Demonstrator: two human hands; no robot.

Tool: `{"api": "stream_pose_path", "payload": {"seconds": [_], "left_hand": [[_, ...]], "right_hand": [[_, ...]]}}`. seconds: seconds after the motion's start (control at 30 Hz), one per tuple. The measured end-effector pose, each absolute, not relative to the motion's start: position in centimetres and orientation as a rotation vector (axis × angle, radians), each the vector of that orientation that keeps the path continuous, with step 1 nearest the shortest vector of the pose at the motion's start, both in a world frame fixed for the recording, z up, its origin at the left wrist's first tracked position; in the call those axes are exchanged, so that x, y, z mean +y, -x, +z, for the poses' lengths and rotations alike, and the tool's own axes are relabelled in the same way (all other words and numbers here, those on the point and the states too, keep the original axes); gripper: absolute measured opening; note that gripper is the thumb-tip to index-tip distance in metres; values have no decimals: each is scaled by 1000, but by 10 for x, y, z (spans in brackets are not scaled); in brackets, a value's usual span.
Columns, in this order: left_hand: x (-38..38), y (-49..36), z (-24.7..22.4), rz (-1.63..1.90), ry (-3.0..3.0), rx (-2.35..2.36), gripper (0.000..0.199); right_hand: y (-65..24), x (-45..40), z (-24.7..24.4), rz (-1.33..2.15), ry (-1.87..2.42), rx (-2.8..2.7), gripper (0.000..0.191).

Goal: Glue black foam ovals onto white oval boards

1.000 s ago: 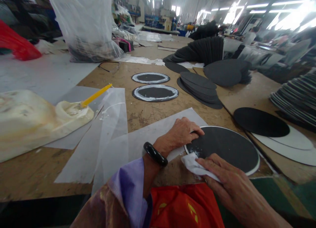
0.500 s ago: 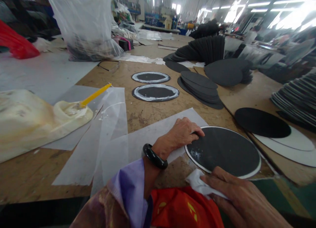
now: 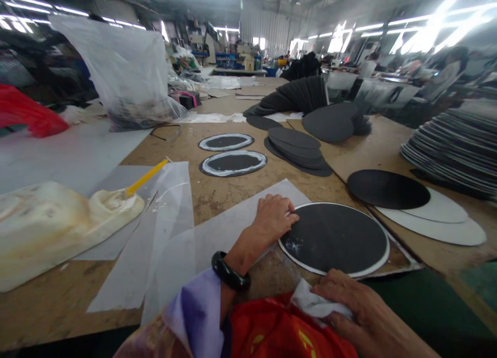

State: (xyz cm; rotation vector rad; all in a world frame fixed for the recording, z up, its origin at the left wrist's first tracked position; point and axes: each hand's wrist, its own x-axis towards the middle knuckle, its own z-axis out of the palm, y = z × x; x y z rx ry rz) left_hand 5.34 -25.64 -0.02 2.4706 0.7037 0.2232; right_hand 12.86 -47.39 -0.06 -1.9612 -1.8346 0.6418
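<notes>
A dark round disc [image 3: 337,239] with a white rim lies flat near the table's front edge; whitish smears show at its left side. My left hand [image 3: 274,217], a black bangle [image 3: 229,272] on its wrist, has its fingers curled at the disc's upper left edge, gripping it there. Crumpled in my right hand [image 3: 351,301] is a white cloth [image 3: 310,301], pinched between thumb and fingers by the disc's near edge. Beneath the left forearm and hand lie sheets of translucent paper [image 3: 217,239].
Two dark discs with white-smeared rings [image 3: 233,163] lie farther back. A cut-open yellowish container [image 3: 58,218] at left holds a yellow stick [image 3: 147,176] and white paste. Dark discs [image 3: 297,146] and a tall stack [image 3: 454,146] stand at right. Red fabric [image 3: 287,329] covers my lap.
The view has tilted up and turned slightly, so the table things sit further left. Both hands stay at the disc, the right one still with the cloth.
</notes>
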Motion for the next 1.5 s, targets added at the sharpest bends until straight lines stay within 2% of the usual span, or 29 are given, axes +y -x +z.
{"api": "stream_pose_path", "payload": {"seconds": [0.13,0.27,0.43,0.63,0.77,0.9,1.03,1.2,1.27,1.37,1.5], "left_hand": [[-254,-57,6,128,-2362,765,8],[-250,-59,8,103,-2232,828,15],[-244,-69,14,93,-2057,799,12],[-225,-89,11,207,-1987,783,7],[-209,-87,8,321,-2043,853,9],[-212,-52,27,429,-2078,829,19],[-243,7,41,568,-2119,886,22],[-291,74,10,714,-2021,1135,20],[-307,90,-6,829,-2000,1138,16],[-334,100,-20,915,-2017,976,16],[-368,93,-23,677,-1769,732,22]], "right_hand": [[-129,-477,-3,663,1933,-1786,24],[-125,-477,-3,797,1921,-1740,25],[-122,-477,1,730,1912,-1720,19],[-122,-483,1,468,1789,-1778,19],[-121,-463,1,203,1858,-1736,26],[-111,-417,3,217,1811,-1945,36],[-97,-398,-3,261,1781,-2062,38],[-100,-434,-7,188,1776,-2074,39],[-105,-452,-1,287,1818,-2049,38],[-109,-472,6,681,1824,-1857,26],[-99,-479,-3,1171,1730,-1406,17]]}}
